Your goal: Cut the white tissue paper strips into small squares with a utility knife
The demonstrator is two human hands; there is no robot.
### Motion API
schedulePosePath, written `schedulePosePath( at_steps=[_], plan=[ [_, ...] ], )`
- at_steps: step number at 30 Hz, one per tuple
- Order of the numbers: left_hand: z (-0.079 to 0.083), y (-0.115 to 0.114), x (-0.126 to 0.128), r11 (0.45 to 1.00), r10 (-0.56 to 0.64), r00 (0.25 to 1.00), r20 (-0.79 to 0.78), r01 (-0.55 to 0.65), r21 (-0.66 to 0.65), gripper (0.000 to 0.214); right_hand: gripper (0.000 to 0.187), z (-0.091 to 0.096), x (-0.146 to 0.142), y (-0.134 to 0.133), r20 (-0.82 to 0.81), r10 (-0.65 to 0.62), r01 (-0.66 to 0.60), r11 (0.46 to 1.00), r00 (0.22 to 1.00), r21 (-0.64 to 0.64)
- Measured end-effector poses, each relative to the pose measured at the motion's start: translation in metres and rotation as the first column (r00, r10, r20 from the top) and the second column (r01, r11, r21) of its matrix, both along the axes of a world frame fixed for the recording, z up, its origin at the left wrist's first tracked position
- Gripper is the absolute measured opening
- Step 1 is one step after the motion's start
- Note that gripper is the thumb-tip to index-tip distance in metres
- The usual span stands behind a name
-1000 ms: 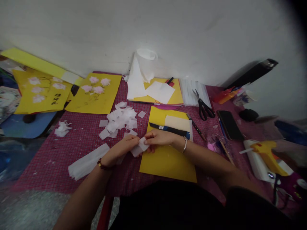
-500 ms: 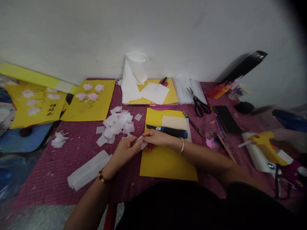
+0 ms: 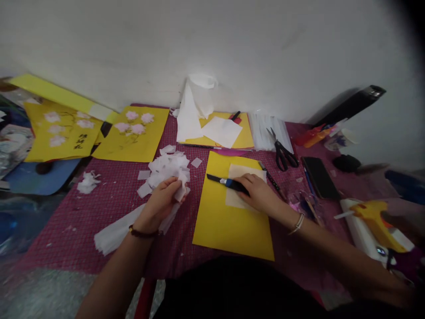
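My left hand (image 3: 162, 199) pinches a small white piece of tissue paper (image 3: 181, 188) at the near edge of a loose pile of cut tissue squares (image 3: 169, 164). Under its wrist lies a long folded strip of white tissue (image 3: 116, 232). On the right, the fingers of my right hand (image 3: 257, 190) close over the blue-and-black handle of a utility knife (image 3: 229, 183), its blade end pointing left. The knife lies across a yellow sheet of card (image 3: 232, 230) and a cream paper (image 3: 234, 199). My right palm hides part of both.
Yellow flower pictures (image 3: 133, 137) stand at the left. Black scissors (image 3: 282, 150), a pen (image 3: 270, 177), a phone (image 3: 319, 177) and a yellow glue gun (image 3: 376, 221) lie to the right. A tissue roll (image 3: 202, 95) stands by the wall.
My hands were together over the left edge of the yellow card. They have parted: the left moved left with the tissue, and the right moved right and took hold of the knife.
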State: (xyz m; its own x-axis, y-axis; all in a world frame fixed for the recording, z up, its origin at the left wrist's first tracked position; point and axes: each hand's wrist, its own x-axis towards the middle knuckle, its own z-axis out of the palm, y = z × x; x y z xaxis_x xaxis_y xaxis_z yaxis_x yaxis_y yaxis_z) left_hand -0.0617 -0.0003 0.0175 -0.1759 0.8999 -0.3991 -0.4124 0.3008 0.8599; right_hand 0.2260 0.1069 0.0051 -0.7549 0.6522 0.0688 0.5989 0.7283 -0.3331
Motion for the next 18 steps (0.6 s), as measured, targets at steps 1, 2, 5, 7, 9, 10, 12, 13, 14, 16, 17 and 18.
schedulePosePath(
  at_steps=[1,2,5,7,9,10,12,13,14,16,17,18],
  plan=[
    [0.0,0.001,0.0,1.0,0.007,1.0,0.026,-0.007,-0.008,0.019,0.037,-0.002,0.0,-0.001,-0.011,-0.008,0.008,1.0,1.0,0.001],
    [-0.001,0.001,0.0,1.0,0.012,0.999,0.043,-0.011,-0.017,0.021,0.037,-0.002,-0.001,-0.003,-0.036,-0.011,0.011,1.0,0.999,-0.011],
    [-0.003,0.003,-0.001,0.999,0.031,0.998,0.06,-0.029,-0.036,0.022,0.041,0.009,-0.009,-0.01,-0.145,0.037,-0.048,0.997,0.989,-0.068],
    [-0.004,0.004,-0.003,0.998,0.049,0.996,0.068,-0.047,-0.041,0.02,0.042,0.02,-0.014,-0.016,-0.195,0.089,-0.105,0.992,0.977,-0.07],
    [-0.005,0.005,-0.004,0.997,0.059,0.995,0.08,-0.056,-0.043,0.019,0.041,0.028,-0.016,-0.021,-0.21,0.123,-0.137,0.989,0.97,-0.052],
    [-0.005,0.005,-0.005,0.997,0.059,0.994,0.087,-0.056,-0.045,0.019,0.04,0.031,-0.016,-0.022,-0.209,0.133,-0.145,0.989,0.969,-0.043],
    [-0.006,0.004,-0.005,0.998,0.053,0.994,0.099,-0.049,-0.049,0.02,0.038,0.032,-0.016,-0.023,-0.204,0.146,-0.156,0.987,0.968,-0.03],
    [-0.006,0.004,-0.005,0.998,0.049,0.993,0.103,-0.044,-0.052,0.021,0.038,0.032,-0.016,-0.023,-0.201,0.151,-0.16,0.987,0.968,-0.026],
    [-0.007,0.004,-0.005,0.998,0.045,0.993,0.105,-0.039,-0.055,0.023,0.038,0.031,-0.017,-0.023,-0.197,0.154,-0.162,0.987,0.968,-0.024],
    [-0.008,0.003,-0.004,0.998,0.04,0.994,0.105,-0.033,-0.061,0.025,0.038,0.03,-0.018,-0.022,-0.184,0.156,-0.164,0.986,0.97,-0.024],
    [-0.009,0.003,-0.004,0.998,0.036,0.994,0.101,-0.029,-0.064,0.026,0.037,0.03,-0.019,-0.022,-0.176,0.158,-0.165,0.986,0.972,-0.026],
    [-0.009,0.003,-0.004,0.998,0.031,0.995,0.095,-0.025,-0.066,0.027,0.037,0.03,-0.019,-0.022,-0.167,0.157,-0.164,0.986,0.973,-0.029]
  ],
)
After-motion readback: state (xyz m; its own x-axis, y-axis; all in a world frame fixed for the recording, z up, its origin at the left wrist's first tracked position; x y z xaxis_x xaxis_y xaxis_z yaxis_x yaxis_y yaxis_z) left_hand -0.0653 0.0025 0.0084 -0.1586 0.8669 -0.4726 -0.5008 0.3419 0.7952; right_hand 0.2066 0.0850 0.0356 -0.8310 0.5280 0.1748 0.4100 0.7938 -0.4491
